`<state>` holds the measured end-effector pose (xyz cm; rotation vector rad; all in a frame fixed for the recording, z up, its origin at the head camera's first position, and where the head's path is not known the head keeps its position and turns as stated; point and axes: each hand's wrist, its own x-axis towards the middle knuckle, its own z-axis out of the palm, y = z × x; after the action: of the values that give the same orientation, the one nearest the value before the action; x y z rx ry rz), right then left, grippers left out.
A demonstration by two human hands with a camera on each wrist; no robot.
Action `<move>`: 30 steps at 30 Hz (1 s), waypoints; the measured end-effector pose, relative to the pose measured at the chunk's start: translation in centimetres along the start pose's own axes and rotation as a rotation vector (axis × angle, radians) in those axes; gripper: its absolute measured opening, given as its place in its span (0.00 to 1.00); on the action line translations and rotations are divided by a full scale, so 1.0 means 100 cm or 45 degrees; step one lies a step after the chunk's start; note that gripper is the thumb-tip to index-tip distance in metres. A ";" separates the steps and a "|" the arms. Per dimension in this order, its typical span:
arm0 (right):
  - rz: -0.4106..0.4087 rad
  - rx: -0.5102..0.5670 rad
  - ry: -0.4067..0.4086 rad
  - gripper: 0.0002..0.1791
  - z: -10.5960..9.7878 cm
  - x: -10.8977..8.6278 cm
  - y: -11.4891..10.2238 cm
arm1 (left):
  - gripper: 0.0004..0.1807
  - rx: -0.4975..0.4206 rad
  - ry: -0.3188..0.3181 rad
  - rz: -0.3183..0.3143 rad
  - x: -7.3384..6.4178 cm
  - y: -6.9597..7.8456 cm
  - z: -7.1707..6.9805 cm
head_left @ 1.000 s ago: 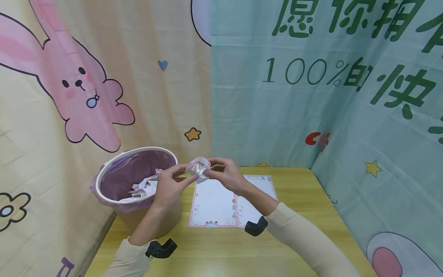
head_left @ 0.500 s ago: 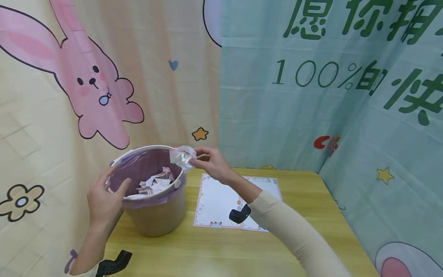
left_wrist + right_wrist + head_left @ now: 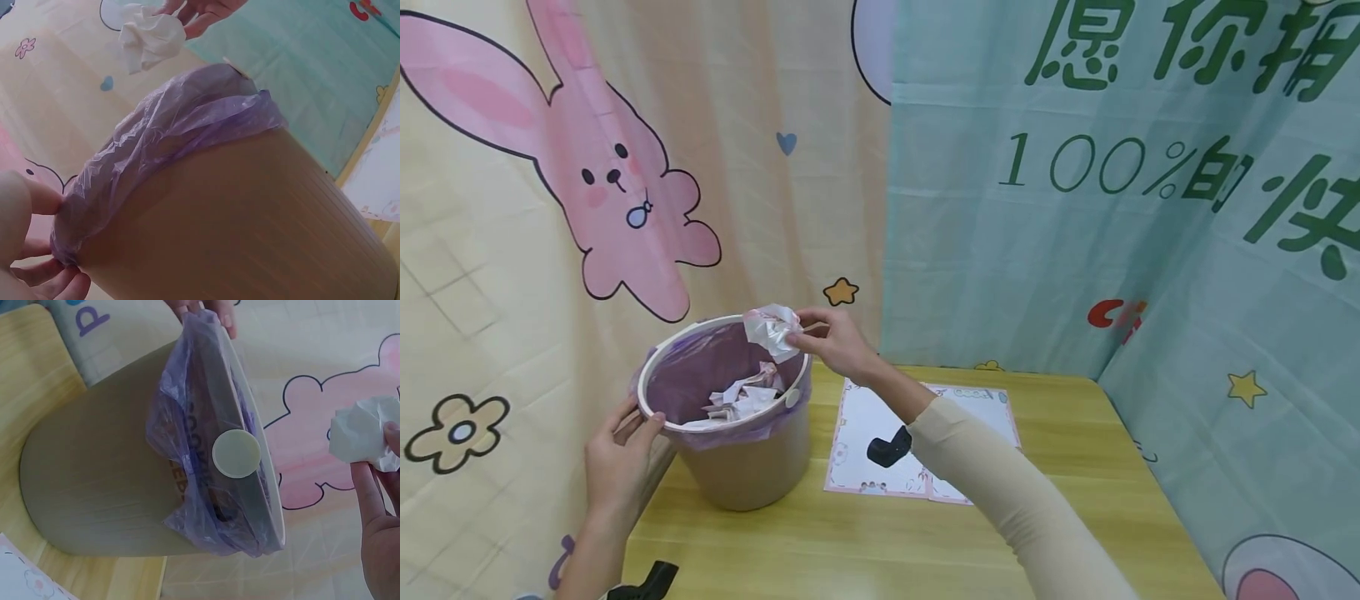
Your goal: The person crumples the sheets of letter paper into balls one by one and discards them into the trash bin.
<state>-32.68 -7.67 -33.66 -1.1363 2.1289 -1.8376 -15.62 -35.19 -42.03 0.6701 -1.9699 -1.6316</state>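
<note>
My right hand [image 3: 837, 340] pinches a crumpled ball of white paper [image 3: 772, 331] above the far right rim of a beige trash bin [image 3: 741, 467]. In the right wrist view the crumpled paper [image 3: 362, 432] sits between thumb and fingers, beyond the white rim. A purple plastic bag [image 3: 169, 125] lines the bin and folds over its outside. My left hand [image 3: 621, 458] grips the rim at the near left, thumb on top and fingers outside; the left wrist view shows its fingers [image 3: 47, 275] around the bagged edge. Crumpled papers [image 3: 748, 396] lie inside the bin.
Two white sheets with pink printed borders [image 3: 872, 442] lie on the wooden table [image 3: 880, 550], right of the bin, partly hidden by my right forearm. Printed curtains [image 3: 985, 250] hang behind and on both sides. The bin stands near the table's left edge.
Both hands held the paper ball at first. The left hand let go and moved left to the bin's rim, now gripping it; the right hand carried the ball left over the bin.
</note>
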 end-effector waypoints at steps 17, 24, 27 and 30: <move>0.048 -0.178 -0.021 0.20 0.038 0.035 0.005 | 0.36 -0.067 0.033 -0.006 -0.005 -0.002 0.001; 0.022 -0.301 -0.053 0.20 0.056 0.041 0.005 | 0.36 -0.039 0.051 0.000 -0.006 -0.005 -0.001; 0.030 -0.349 -0.044 0.20 0.059 0.042 0.005 | 0.36 -0.110 0.040 -0.006 -0.004 -0.005 0.000; 0.031 -0.372 -0.044 0.20 0.061 0.043 0.005 | 0.35 -0.100 0.047 0.007 -0.004 -0.004 0.002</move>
<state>-32.78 -15.17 -34.12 -1.1795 2.4370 -1.5187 -15.48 -34.83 -42.48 0.6597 -1.8703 -1.6724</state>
